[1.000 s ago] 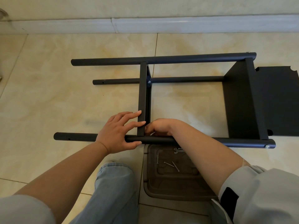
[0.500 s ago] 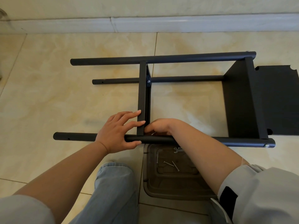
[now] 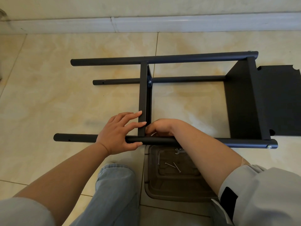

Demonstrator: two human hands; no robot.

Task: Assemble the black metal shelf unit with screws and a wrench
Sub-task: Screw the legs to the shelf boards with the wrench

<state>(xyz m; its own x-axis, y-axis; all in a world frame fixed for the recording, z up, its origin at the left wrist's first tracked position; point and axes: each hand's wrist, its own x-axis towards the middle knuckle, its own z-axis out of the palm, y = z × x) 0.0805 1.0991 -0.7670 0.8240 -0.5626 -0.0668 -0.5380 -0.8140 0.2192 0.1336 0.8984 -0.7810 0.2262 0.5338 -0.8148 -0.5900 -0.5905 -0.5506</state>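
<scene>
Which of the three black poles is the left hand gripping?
The nearest pole: the left hand wraps it, thumb underneath; the other two lie untouched nearer the wall.

The shelf frame lies on its side on the floor, at centre. A loose panel lies at three o'clock, touching it. The tray sits at six o'clock (screws and wrench inside), with the baseboard at twelve.

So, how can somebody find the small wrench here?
Look at the brown plastic tray on the floor beside the person's knee. The wrench lies at its far edge, just under the nearest black pole. Unlike the thin loose screws, it is flat, with an open jaw.
</scene>
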